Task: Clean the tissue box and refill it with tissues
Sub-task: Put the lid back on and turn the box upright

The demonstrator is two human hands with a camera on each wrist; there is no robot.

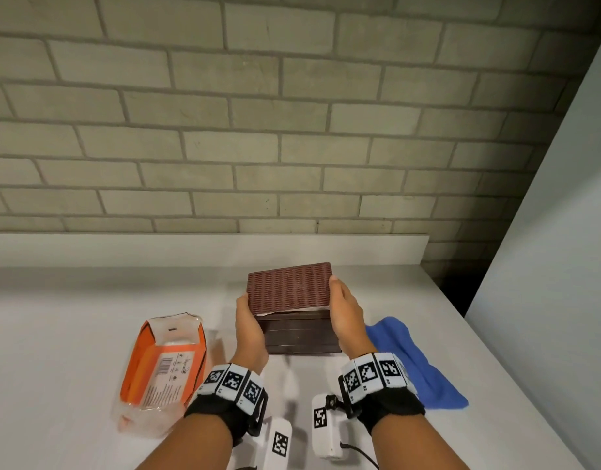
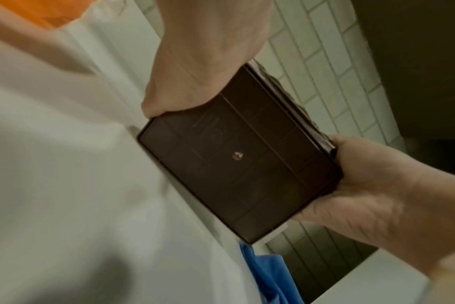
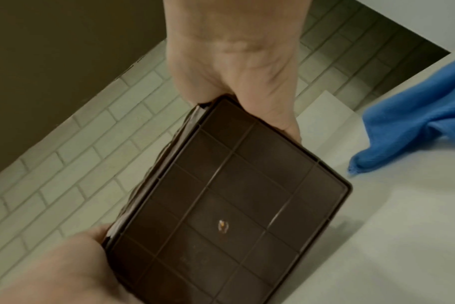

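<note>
I hold a brown tissue box (image 1: 290, 287) between both hands above the white counter (image 1: 72, 300). It is tipped so that its woven side faces up and its dark ribbed base panel (image 1: 301, 335) faces me. My left hand (image 1: 247, 322) grips the left end and my right hand (image 1: 346, 312) grips the right end. A thin white strip shows in the seam between the woven body and the base. In the wrist views the base (image 2: 242, 158) (image 3: 229, 205) fills the middle, with the left hand (image 2: 203, 61) (image 3: 65, 267) and the right hand (image 2: 364, 185) (image 3: 234, 61) on its short ends.
An opened orange tissue pack (image 1: 167, 364) lies left of my left wrist. A crumpled blue cloth (image 1: 412, 362) lies on the counter to the right, near the edge. A brick wall (image 1: 292, 130) backs the counter, and a white panel (image 1: 563, 232) stands on the right.
</note>
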